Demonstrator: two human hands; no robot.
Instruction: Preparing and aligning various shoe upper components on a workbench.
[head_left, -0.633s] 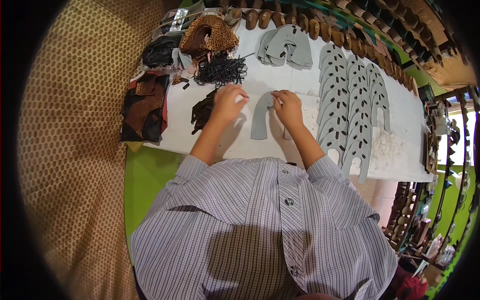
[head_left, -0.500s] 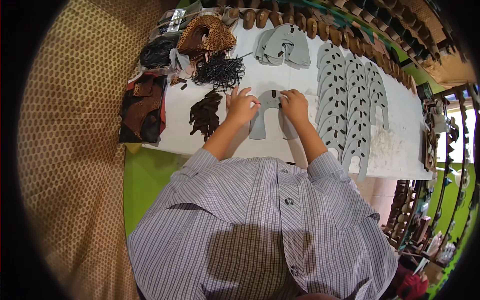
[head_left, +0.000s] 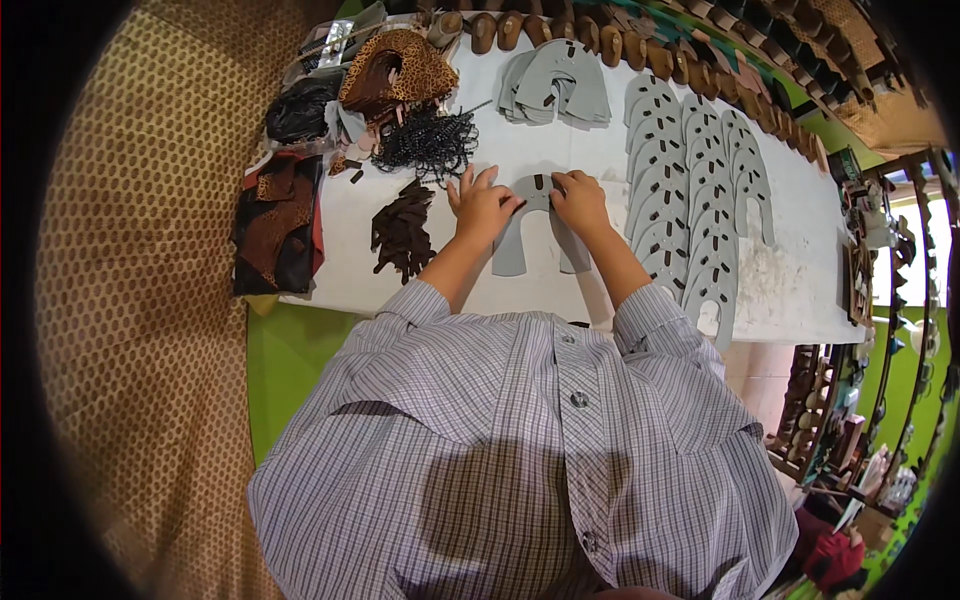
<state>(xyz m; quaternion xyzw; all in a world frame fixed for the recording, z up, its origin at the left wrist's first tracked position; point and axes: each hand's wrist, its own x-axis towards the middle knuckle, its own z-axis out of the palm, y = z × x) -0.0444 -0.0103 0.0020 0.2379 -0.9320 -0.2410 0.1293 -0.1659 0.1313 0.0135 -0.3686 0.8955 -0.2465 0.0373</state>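
Note:
In front of me on the white-topped table lies a grey U-shaped shoe upper piece [head_left: 509, 252], its two legs pointing toward me. A small dark brown strip [head_left: 539, 183] sits at the top of its curve. My left hand [head_left: 482, 208] closes thumb and fingertips at the left shoulder of the piece, where a bit of dark strip shows. Opposite it, my right hand [head_left: 581, 203] presses bent fingers onto the right shoulder; what lies beneath them is mostly hidden. Left of my left hand is a pile of dark brown strips [head_left: 402, 230].
Overlapping rows of grey pieces with dark strips [head_left: 660, 190] cover the table's right part. A stack of grey pieces [head_left: 552, 85] lies beyond my hands. Black stringy trim [head_left: 428, 142], leopard-print material [head_left: 405, 65] and brown scraps [head_left: 275, 225] fill the left; shoe lasts [head_left: 612, 45] line the far edge.
My right hand has shifted slightly inward and up over the piece's right shoulder. The left hand keeps nearly its place; the whole view has drifted a little.

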